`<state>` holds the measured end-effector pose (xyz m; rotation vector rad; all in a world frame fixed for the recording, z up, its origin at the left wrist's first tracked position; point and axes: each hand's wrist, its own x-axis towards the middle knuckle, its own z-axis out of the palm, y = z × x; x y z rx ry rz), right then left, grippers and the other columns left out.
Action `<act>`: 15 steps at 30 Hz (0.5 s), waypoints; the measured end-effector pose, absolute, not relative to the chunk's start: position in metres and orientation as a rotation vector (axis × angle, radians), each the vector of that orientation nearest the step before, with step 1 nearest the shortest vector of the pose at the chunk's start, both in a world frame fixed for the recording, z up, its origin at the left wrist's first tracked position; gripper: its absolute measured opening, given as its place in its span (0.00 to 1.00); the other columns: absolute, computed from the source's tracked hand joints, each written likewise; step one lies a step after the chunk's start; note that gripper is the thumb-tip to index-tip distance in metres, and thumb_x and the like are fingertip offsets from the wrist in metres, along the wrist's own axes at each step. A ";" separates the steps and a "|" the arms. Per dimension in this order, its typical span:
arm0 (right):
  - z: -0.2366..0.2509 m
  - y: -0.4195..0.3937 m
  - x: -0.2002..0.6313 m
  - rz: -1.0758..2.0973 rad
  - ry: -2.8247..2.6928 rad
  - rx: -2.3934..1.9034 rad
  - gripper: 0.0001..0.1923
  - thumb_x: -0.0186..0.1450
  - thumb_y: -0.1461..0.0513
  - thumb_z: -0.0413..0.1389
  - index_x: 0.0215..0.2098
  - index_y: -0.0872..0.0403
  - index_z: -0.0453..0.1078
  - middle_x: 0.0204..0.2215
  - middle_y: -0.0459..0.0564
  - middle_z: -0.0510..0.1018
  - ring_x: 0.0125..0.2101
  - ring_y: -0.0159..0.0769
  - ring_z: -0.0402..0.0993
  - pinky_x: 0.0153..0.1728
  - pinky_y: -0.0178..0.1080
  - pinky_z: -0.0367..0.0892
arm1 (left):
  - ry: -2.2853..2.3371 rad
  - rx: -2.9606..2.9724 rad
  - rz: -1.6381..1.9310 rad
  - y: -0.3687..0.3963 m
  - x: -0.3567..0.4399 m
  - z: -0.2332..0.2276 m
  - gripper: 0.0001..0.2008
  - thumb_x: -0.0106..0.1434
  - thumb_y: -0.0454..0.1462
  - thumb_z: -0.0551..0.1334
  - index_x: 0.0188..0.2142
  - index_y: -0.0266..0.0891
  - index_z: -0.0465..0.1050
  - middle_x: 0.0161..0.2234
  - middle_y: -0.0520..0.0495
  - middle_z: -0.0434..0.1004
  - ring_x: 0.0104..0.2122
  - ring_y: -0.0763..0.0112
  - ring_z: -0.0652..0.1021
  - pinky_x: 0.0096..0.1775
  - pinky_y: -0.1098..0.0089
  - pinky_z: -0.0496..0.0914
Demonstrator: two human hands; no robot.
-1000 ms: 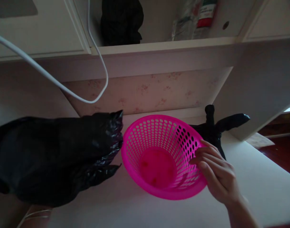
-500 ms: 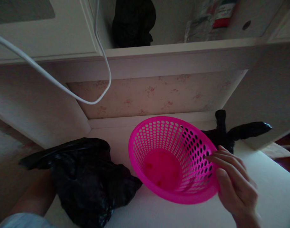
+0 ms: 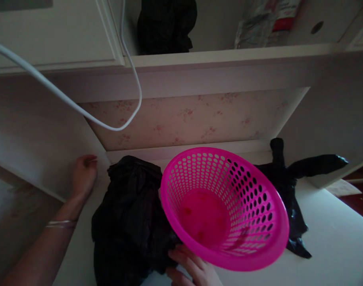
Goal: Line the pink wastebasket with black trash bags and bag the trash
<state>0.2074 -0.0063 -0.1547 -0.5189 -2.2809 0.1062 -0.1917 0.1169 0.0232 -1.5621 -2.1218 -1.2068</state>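
A pink perforated plastic basket stands tilted on the white surface, its open mouth facing me. Left of it slumps a black plastic bag, partly against the basket's side. My left hand is beyond the bag's left side, close to the white side panel. Its fingers are curled closed; whether anything is in them is hidden. Below the basket's rim, my right hand reaches leftward with fingers apart, the fingertips touching the bag's lower right edge. Another black plastic bag, its handles sticking out, lies behind the basket on the right.
A white cable hangs in a loop at upper left. Above, a shelf holds a dark bag and clear plastic packaging. White side panels and a flower-patterned back wall enclose the surface.
My left hand has come out from behind the black bag to its left. The bag has shifted right, against the basket. My right hand has left the basket's rim and moved down and left.
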 end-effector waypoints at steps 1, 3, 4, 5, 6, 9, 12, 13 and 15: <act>-0.163 -0.005 0.202 0.048 -2.300 -0.555 0.18 0.71 0.59 0.62 0.59 0.46 0.76 0.57 0.50 0.84 0.47 0.42 0.86 0.44 0.35 0.83 | -2.099 -1.570 -1.214 0.109 -0.185 0.024 0.19 0.78 0.45 0.56 0.58 0.34 0.71 0.51 0.40 0.79 0.48 0.59 0.82 0.51 0.51 0.78; -0.175 -0.004 0.194 -0.011 -2.350 -0.596 0.25 0.70 0.59 0.62 0.65 0.47 0.72 0.63 0.52 0.79 0.51 0.46 0.85 0.45 0.38 0.84 | -2.018 -1.717 -1.162 0.092 -0.159 0.018 0.22 0.79 0.46 0.51 0.61 0.34 0.69 0.57 0.38 0.78 0.55 0.57 0.79 0.61 0.47 0.72; -0.179 -0.004 0.189 -0.005 -2.386 -0.610 0.28 0.70 0.59 0.62 0.68 0.47 0.70 0.65 0.53 0.76 0.53 0.48 0.84 0.45 0.40 0.84 | -1.974 -1.861 -1.092 0.084 -0.144 0.009 0.22 0.78 0.48 0.53 0.59 0.38 0.73 0.60 0.41 0.77 0.59 0.56 0.77 0.65 0.48 0.68; -0.183 -0.004 0.185 0.022 -2.428 -0.617 0.30 0.70 0.59 0.61 0.70 0.48 0.67 0.67 0.53 0.74 0.54 0.49 0.84 0.46 0.41 0.84 | -1.929 -2.001 -1.010 0.077 -0.129 -0.002 0.22 0.76 0.51 0.54 0.58 0.43 0.75 0.63 0.44 0.76 0.63 0.56 0.75 0.68 0.50 0.64; -0.186 -0.004 0.182 0.069 -2.472 -0.624 0.32 0.71 0.57 0.61 0.71 0.48 0.65 0.68 0.53 0.72 0.55 0.50 0.83 0.46 0.42 0.84 | -1.904 -2.142 -0.885 0.073 -0.116 -0.018 0.23 0.76 0.52 0.55 0.61 0.46 0.75 0.68 0.45 0.72 0.67 0.54 0.71 0.70 0.49 0.60; -0.201 0.000 0.177 0.262 -2.592 -0.667 0.35 0.72 0.52 0.60 0.74 0.45 0.60 0.70 0.53 0.68 0.56 0.54 0.82 0.50 0.47 0.83 | -1.999 -2.219 -0.502 0.074 -0.104 -0.073 0.27 0.76 0.51 0.52 0.70 0.51 0.67 0.74 0.42 0.61 0.72 0.44 0.63 0.69 0.33 0.56; -0.221 0.003 0.183 0.468 -2.676 -0.786 0.39 0.72 0.50 0.60 0.77 0.42 0.55 0.71 0.56 0.65 0.60 0.60 0.77 0.56 0.55 0.79 | -2.133 -2.159 -0.431 0.083 -0.131 -0.121 0.30 0.77 0.49 0.49 0.72 0.43 0.63 0.76 0.35 0.55 0.72 0.38 0.62 0.65 0.27 0.60; -0.227 0.004 0.186 0.537 -2.692 -0.820 0.39 0.71 0.50 0.60 0.77 0.41 0.54 0.72 0.56 0.64 0.62 0.62 0.75 0.58 0.56 0.77 | -2.166 -2.151 -0.417 0.086 -0.144 -0.133 0.30 0.77 0.49 0.49 0.73 0.41 0.63 0.76 0.33 0.53 0.72 0.39 0.63 0.65 0.30 0.62; -0.235 0.003 0.190 0.665 -2.696 -0.866 0.40 0.71 0.50 0.61 0.77 0.40 0.54 0.72 0.56 0.64 0.65 0.63 0.70 0.62 0.57 0.73 | -2.218 -2.134 -0.396 0.089 -0.166 -0.151 0.31 0.76 0.49 0.48 0.73 0.40 0.62 0.76 0.33 0.51 0.73 0.41 0.62 0.66 0.33 0.61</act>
